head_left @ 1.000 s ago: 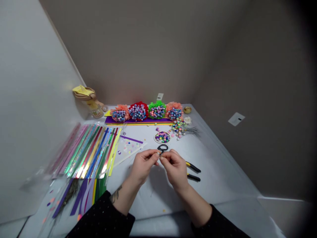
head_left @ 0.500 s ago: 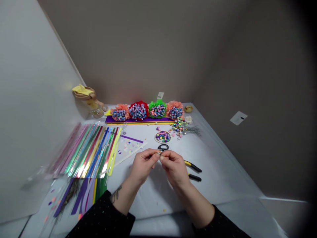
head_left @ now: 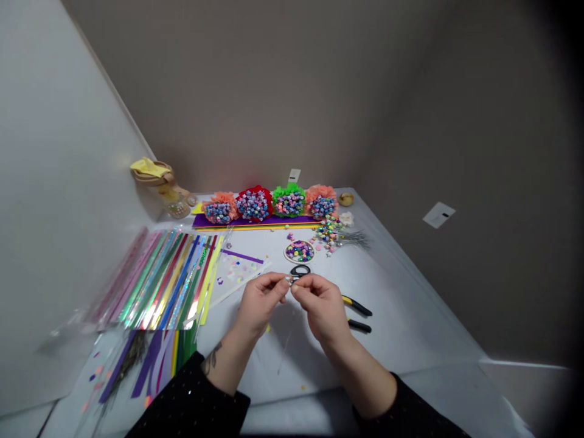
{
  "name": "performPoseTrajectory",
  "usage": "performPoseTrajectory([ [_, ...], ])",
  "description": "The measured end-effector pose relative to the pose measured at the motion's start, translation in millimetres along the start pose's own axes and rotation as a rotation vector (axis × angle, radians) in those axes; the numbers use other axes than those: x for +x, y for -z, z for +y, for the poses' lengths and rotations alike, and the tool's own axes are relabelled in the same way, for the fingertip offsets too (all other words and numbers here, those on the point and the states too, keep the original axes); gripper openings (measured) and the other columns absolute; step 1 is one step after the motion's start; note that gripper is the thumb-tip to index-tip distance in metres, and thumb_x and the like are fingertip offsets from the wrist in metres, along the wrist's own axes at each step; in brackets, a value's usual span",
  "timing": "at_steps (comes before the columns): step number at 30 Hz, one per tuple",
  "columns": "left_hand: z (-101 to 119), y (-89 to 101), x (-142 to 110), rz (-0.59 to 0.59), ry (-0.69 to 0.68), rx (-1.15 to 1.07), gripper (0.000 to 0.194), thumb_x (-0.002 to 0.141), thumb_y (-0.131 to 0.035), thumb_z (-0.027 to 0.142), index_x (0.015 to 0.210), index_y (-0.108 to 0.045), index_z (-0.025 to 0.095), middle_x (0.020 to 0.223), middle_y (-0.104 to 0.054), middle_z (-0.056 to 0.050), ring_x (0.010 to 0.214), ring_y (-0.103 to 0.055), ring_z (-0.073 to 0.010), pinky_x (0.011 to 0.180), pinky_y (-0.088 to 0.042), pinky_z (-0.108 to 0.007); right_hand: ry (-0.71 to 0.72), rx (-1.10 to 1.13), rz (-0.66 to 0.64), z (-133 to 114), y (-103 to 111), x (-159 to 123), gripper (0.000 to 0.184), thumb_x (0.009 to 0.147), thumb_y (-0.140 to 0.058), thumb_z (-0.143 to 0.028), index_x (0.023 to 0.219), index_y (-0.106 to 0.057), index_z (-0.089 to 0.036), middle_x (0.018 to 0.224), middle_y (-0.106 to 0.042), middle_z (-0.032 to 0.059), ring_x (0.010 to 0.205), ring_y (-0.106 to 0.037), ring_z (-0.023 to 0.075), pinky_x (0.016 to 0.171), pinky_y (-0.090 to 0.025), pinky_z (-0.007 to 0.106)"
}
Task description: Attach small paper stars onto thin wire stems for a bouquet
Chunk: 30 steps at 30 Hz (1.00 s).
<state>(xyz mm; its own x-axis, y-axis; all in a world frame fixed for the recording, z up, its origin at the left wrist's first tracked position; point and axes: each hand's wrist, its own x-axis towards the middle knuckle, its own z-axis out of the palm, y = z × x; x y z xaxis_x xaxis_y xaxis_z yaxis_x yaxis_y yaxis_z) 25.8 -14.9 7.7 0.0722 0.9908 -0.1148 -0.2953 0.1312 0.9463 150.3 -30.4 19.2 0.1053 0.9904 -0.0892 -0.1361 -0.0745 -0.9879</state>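
My left hand is closed in a pinch, with a small whitish folded piece showing at its thumb and fingertip. My right hand is pinched against that same piece from the other side, so the fingertips of both hands nearly meet. The piece is too small to name for certain. Just beyond the fingertips lie scissors with black handles, their blades hidden by my hands. Pliers with yellow and black handles rest to the right, partly behind my right hand.
An oval bowl of colourful folded stars sits past the scissors. Bouquets of stars in crepe paper line the back, beside loose stars on wire stems. Packaged shiny paper strips cover the left. A wooden hand stands in the corner.
Both hands have shifted slightly left, and the whitish piece shows more clearly between the fingertips. A small yellow bit and a faint thin line now show below the hands.
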Motion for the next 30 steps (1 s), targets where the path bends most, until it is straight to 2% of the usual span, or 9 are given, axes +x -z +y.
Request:
performPoseTrajectory([
  [4, 3, -3.8, -1, 0.033, 0.023, -0.029, 0.021, 0.065, -0.073, 0.033, 0.066, -0.064, 0.014, 0.049, -0.052, 0.004, 0.043, -0.042, -0.0056, 0.046, -0.033, -0.019, 0.390, -0.391, 0.096, -2, 0, -5, 0.013, 0.075, -0.058, -0.019, 0.062, -0.060, -0.019, 0.055, -0.048, -0.0022, 0.052, -0.041, 0.0112, 0.053, -0.034, 0.025],
  [7, 4, -6.5, -3, 0.050, 0.036, -0.043, 0.023, 0.065, -0.071, 0.034, 0.061, -0.060, 0.014, 0.045, -0.046, 0.006, 0.041, -0.039, -0.0052, 0.044, -0.030, -0.020, 0.641, -0.596, 0.110, 1, -2, -10, 0.014, 0.077, -0.055, -0.014, 0.067, -0.063, -0.019, 0.059, -0.052, 0.0003, 0.055, -0.045, 0.0126, 0.057, -0.035, 0.027],
  [10, 4, -6.9, -3, 0.056, 0.038, -0.043, 0.023, 0.065, -0.070, 0.033, 0.061, -0.058, 0.015, 0.044, -0.044, 0.007, 0.041, -0.038, -0.0054, 0.044, -0.029, -0.020, 0.555, -0.552, 0.118, 3, -4, -11, 0.015, 0.077, -0.055, -0.015, 0.064, -0.061, -0.019, 0.059, -0.051, 0.0003, 0.056, -0.045, 0.0127, 0.056, -0.035, 0.027],
  [16, 5, -4.1, -4, 0.004, -0.005, -0.051, 0.020, 0.065, -0.071, 0.030, 0.061, -0.059, 0.014, 0.050, -0.048, 0.006, 0.043, -0.037, -0.0049, 0.045, -0.028, -0.020, -0.157, 0.164, -0.068, -3, -5, 1, 0.013, 0.061, -0.065, -0.022, 0.058, -0.054, -0.017, 0.046, -0.040, -0.0071, 0.041, -0.029, 0.0059, 0.041, -0.024, 0.021],
  [19, 4, -3.1, -4, -0.004, -0.010, -0.029, 0.019, 0.065, -0.071, 0.030, 0.064, -0.061, 0.014, 0.056, -0.052, 0.004, 0.043, -0.037, -0.0047, 0.044, -0.028, -0.020, -0.375, 0.335, -0.142, -8, -5, 3, 0.016, 0.053, -0.066, -0.022, 0.055, -0.051, -0.018, 0.042, -0.036, -0.0093, 0.037, -0.022, 0.0040, 0.038, -0.017, 0.020],
  [21, 4, -2.8, -4, 0.007, -0.015, -0.013, 0.018, 0.065, -0.071, 0.030, 0.064, -0.061, 0.015, 0.057, -0.052, 0.004, 0.044, -0.037, -0.0051, 0.044, -0.029, -0.020, -0.302, 0.270, -0.094, -9, -6, 1, 0.014, 0.055, -0.065, -0.023, 0.056, -0.052, -0.018, 0.043, -0.036, -0.0088, 0.037, -0.024, 0.0050, 0.038, -0.019, 0.021],
  [26, 2, -1.7, -3, 0.013, -0.069, 0.011, 0.017, 0.065, -0.071, 0.027, 0.057, -0.060, 0.016, 0.059, -0.054, 0.003, 0.052, -0.043, -0.0080, 0.050, -0.035, -0.021, 0.357, -0.280, 0.118, -10, -11, -7, 0.011, 0.070, -0.061, -0.020, 0.059, -0.061, -0.019, 0.056, -0.050, -0.0016, 0.054, -0.044, 0.0111, 0.053, -0.036, 0.025],
  [28, 1, -0.2, -2, 0.029, -0.085, 0.018, 0.015, 0.066, -0.070, 0.027, 0.059, -0.062, 0.016, 0.061, -0.057, 0.001, 0.054, -0.047, -0.0092, 0.052, -0.037, -0.022, 0.404, -0.366, 0.110, -9, -11, -6, 0.013, 0.073, -0.059, -0.020, 0.061, -0.063, -0.019, 0.057, -0.052, -0.0012, 0.054, -0.045, 0.0115, 0.053, -0.036, 0.025],
  [30, 1, 1.8, -1, 0.049, -0.104, 0.050, 0.014, 0.067, -0.070, 0.029, 0.064, -0.065, 0.016, 0.065, -0.061, 0.000, 0.057, -0.050, -0.0107, 0.054, -0.039, -0.023, 0.304, -0.336, 0.072, -7, -10, -4, 0.010, 0.074, -0.060, -0.022, 0.065, -0.064, -0.019, 0.058, -0.052, -0.0013, 0.052, -0.045, 0.0113, 0.052, -0.036, 0.024],
])
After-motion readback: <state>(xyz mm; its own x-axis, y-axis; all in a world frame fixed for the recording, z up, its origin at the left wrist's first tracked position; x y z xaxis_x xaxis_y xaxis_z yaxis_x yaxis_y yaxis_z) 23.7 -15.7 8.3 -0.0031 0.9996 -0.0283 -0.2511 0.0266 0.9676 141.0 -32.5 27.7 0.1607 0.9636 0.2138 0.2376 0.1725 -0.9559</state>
